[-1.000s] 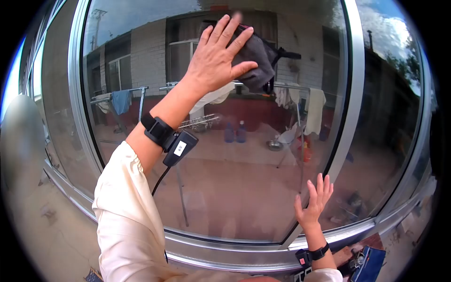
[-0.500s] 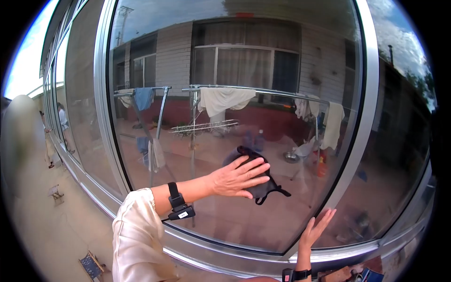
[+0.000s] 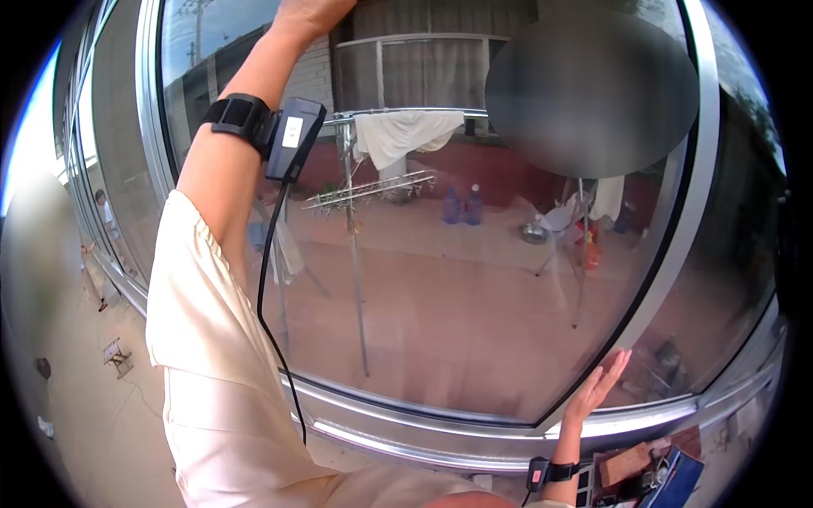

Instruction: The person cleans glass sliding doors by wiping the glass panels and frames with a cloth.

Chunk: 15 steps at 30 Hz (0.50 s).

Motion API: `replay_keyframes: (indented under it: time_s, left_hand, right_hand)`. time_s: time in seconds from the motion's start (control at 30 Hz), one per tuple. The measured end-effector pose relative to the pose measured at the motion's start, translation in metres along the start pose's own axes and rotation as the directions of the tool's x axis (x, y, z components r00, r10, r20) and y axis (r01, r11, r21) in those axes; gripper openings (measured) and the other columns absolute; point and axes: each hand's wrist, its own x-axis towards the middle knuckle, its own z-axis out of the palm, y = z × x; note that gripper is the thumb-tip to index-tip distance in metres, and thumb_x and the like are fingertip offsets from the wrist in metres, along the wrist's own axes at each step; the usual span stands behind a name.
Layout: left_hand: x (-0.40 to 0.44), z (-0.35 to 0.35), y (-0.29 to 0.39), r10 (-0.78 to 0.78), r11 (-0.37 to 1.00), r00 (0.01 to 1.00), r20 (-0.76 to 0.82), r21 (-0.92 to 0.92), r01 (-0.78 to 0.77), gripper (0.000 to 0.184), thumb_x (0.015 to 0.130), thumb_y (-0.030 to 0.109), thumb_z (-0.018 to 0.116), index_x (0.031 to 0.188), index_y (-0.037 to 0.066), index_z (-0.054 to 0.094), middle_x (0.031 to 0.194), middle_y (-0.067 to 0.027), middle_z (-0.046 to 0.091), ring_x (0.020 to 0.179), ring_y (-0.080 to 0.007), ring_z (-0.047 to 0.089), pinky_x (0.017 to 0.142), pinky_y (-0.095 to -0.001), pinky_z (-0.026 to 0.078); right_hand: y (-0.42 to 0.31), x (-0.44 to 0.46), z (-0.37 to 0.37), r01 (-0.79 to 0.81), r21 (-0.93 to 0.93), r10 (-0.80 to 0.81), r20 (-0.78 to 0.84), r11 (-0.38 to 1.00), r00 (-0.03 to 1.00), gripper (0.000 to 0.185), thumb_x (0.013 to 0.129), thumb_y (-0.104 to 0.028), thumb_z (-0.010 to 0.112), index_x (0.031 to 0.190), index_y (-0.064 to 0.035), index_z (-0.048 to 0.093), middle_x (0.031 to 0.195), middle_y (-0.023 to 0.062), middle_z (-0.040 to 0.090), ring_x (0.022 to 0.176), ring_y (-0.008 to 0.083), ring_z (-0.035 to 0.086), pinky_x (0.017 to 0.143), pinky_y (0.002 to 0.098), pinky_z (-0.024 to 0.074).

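A large glass pane [image 3: 449, 339] in a silver metal frame [image 3: 699, 212] stands in front of me. My left hand [image 3: 315, 10] is raised high against the upper part of the pane. The top edge of the view cuts off its fingers, and what it holds cannot be seen. Low on the right, my right hand [image 3: 598, 388] is open, its fingers extended along the lower right part of the frame. It holds nothing visible. Each wrist wears a black strap with a small device; a cable hangs from the left device [image 3: 294, 140].
Reflected in the glass are drying racks with a white cloth [image 3: 402, 135], blue bottles [image 3: 472, 206] and a metal bowl [image 3: 533, 233]. Below right lie a brick [image 3: 625, 464] and a blue box [image 3: 680, 478]. A small stool [image 3: 117, 356] stands left, and a person is farther along.
My left hand has swept from mid-pane up to the top edge; the dark cloth under it has left view. My right hand stays at the frame. The view has shifted slightly.
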Motion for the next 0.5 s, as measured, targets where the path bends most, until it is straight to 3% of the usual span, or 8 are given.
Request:
replay_keyframes:
  time_s: [0.1, 0.23, 0.27, 0.3, 0.37, 0.4, 0.47, 0.5]
  left_hand:
    - [-0.012, -0.010, 0.033, -0.123, 0.980, 0.990, 0.065, -0.150, 0.131, 0.058, 0.094, 0.040, 0.045, 0.140, 0.006, 0.036, 0.146, -0.0202, 0.031, 0.137, -0.0370, 0.026, 0.110, -0.0457, 0.021]
    - [-0.079, -0.100, 0.126, 0.244, 0.936, 0.915, 0.320, -0.324, -0.137, 0.056, 0.091, 0.036, 0.049, 0.139, 0.008, 0.039, 0.148, -0.0190, 0.028, 0.138, -0.0356, 0.024, 0.110, -0.0482, 0.021]
    - [-0.104, -0.077, 0.133, 0.227, 0.900, 0.956, 0.184, -0.415, -0.133, 0.059, 0.088, 0.050, 0.048, 0.139, 0.020, 0.043, 0.147, -0.0058, 0.034, 0.135, -0.0279, 0.030, 0.109, -0.0440, 0.022]
    - [-0.132, -0.090, 0.156, 0.317, 0.887, 0.916, 0.245, -0.419, -0.195, 0.064, 0.089, 0.058, 0.042, 0.140, 0.019, 0.042, 0.151, -0.0082, 0.028, 0.139, -0.0289, 0.024, 0.111, -0.0459, 0.019]
    - [-0.192, -0.121, 0.196, 0.466, 0.774, 0.818, 0.337, -0.604, -0.192, 0.070, 0.082, 0.056, 0.049, 0.143, 0.025, 0.036, 0.152, 0.0008, 0.026, 0.140, -0.0200, 0.022, 0.112, -0.0444, 0.018]
    - [-0.226, -0.132, 0.215, 0.572, 0.722, 0.751, 0.330, -0.637, -0.270, 0.065, 0.087, 0.058, 0.040, 0.143, 0.025, 0.037, 0.152, 0.0001, 0.028, 0.140, -0.0207, 0.024, 0.112, -0.0452, 0.017]
    - [-0.293, -0.154, 0.243, 0.739, 0.621, 0.604, 0.298, -0.647, -0.442, 0.075, 0.084, 0.058, 0.042, 0.148, 0.024, 0.023, 0.155, 0.0038, 0.019, 0.141, -0.0135, 0.020, 0.114, -0.0419, 0.012]
    - [-0.331, -0.160, 0.251, 0.762, 0.594, 0.603, 0.238, -0.629, -0.502, 0.077, 0.085, 0.056, 0.042, 0.150, 0.022, 0.018, 0.156, 0.0047, 0.016, 0.142, -0.0119, 0.018, 0.114, -0.0394, 0.011]
  right_hand:
    - [0.001, -0.005, 0.002, -0.059, -0.065, 0.056, -0.034, 0.996, 0.998, 0.049, 0.098, -0.017, 0.043, 0.143, -0.0049, 0.030, 0.150, 0.0152, 0.026, 0.139, 0.0297, 0.024, 0.113, 0.0411, 0.0192]
    - [0.007, -0.014, 0.012, -0.200, 0.026, 0.201, -0.138, 0.979, 0.970, 0.053, 0.097, -0.016, 0.048, 0.144, -0.0023, 0.028, 0.147, 0.0131, 0.032, 0.135, 0.0246, 0.031, 0.109, 0.0351, 0.0250]
    - [0.010, -0.016, 0.015, -0.207, 0.023, 0.208, -0.153, 0.978, 0.966, 0.054, 0.097, -0.017, 0.048, 0.144, -0.0020, 0.027, 0.147, 0.0130, 0.031, 0.135, 0.0241, 0.032, 0.109, 0.0351, 0.0245]
    - [0.007, -0.015, 0.016, -0.200, 0.012, 0.200, -0.155, 0.980, 0.968, 0.054, 0.097, -0.017, 0.049, 0.144, -0.0018, 0.027, 0.147, 0.0129, 0.032, 0.134, 0.0235, 0.032, 0.109, 0.0344, 0.0244]
    - [0.004, -0.016, 0.017, -0.205, -0.014, 0.200, -0.167, 0.979, 0.966, 0.054, 0.097, -0.018, 0.049, 0.144, -0.0014, 0.028, 0.146, 0.0129, 0.033, 0.133, 0.0228, 0.034, 0.108, 0.0326, 0.0254]
    - [0.008, -0.016, 0.019, -0.185, -0.008, 0.180, -0.180, 0.983, 0.967, 0.054, 0.097, -0.019, 0.050, 0.143, -0.0016, 0.029, 0.146, 0.0133, 0.033, 0.131, 0.0225, 0.035, 0.106, 0.0317, 0.0276]
    - [0.021, -0.018, 0.013, -0.145, -0.098, 0.126, -0.175, 0.985, 0.976, 0.052, 0.097, -0.021, 0.049, 0.143, -0.0031, 0.031, 0.143, 0.0141, 0.036, 0.125, 0.0236, 0.040, 0.103, 0.0328, 0.0312]
    - [0.024, -0.019, 0.014, -0.090, -0.161, 0.059, -0.185, 0.983, 0.981, 0.051, 0.097, -0.022, 0.048, 0.143, -0.0045, 0.032, 0.140, 0.0144, 0.039, 0.120, 0.0244, 0.043, 0.100, 0.0336, 0.0336]
